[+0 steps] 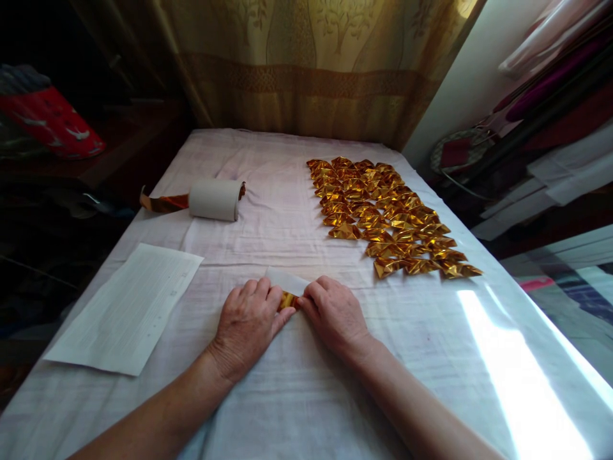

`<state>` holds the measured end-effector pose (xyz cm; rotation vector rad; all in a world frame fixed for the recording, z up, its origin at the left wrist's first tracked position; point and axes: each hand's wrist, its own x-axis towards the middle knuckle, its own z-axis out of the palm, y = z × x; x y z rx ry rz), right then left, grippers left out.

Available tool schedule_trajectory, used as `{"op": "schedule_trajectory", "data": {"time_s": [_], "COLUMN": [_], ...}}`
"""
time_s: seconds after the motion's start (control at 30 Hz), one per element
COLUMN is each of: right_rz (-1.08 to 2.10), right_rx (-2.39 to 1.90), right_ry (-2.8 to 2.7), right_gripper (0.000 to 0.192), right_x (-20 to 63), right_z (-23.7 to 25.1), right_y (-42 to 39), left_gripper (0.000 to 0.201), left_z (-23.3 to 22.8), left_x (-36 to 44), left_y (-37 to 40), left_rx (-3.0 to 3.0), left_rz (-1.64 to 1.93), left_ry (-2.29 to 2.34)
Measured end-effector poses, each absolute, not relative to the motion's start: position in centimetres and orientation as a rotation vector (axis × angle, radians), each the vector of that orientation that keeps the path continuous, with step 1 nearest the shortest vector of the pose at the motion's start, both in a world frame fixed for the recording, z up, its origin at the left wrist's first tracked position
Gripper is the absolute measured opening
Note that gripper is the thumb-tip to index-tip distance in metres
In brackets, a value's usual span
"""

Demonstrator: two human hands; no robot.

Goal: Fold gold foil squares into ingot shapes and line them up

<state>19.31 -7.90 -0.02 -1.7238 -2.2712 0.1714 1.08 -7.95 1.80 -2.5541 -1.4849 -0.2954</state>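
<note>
A cloth-covered table [278,191] fills most of the view in front of me, with a patterned gold curtain [306,51] hanging behind its far edge. On the table's right side, folded gold foil pieces [373,220] sit in close slanting rows, pointed and shiny. Near the left edge lies a printed paper sheet [127,313]; beyond it, a foil roll [214,199] rests on its side, pale outside, with a coppery loose end trailing left.

My left hand [251,310] and right hand [338,313] are close together at the near middle of the table, each closed on one end of a gold foil strip [288,300]. A pale flap [285,278], probably its back, shows just beyond my fingers.

I judge this to be a folding step, barely begun. The next move seems to call for even edges and a firm crease, both ends held steady so the foil doesn't skew.
</note>
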Motion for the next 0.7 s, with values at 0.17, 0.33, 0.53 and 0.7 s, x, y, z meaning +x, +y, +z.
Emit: {"op": "schedule_trajectory", "data": {"time_s": [0.17,0.33,0.53,0.7], "right_rz": [0.250,0.442,0.356,0.228], "right_rx": [-1.647,-1.327,-1.414,-1.662], "right_ry": [-2.307,-2.329,-2.298,-2.350], "right_gripper": [0.016,0.007,0.014,0.012], "right_x": [20.1,22.1,21.7,20.1], "right_z": [0.1,-0.3,-0.4,0.5], "right_y": [-7.9,-8.0,-7.9,-7.8], "left_gripper": [0.024,0.025,0.026,0.024], "left_z": [1.8,1.7,1.6,1.6], "left_x": [1.0,1.0,1.1,1.1], "left_y": [-8.0,-7.9,-8.0,-8.1], "left_rx": [-2.544,-2.546,-2.546,-2.538], "left_rz": [-0.266,-0.257,-0.230,-0.274], "left_ry": [-1.495,-1.507,-1.517,-1.487]}}
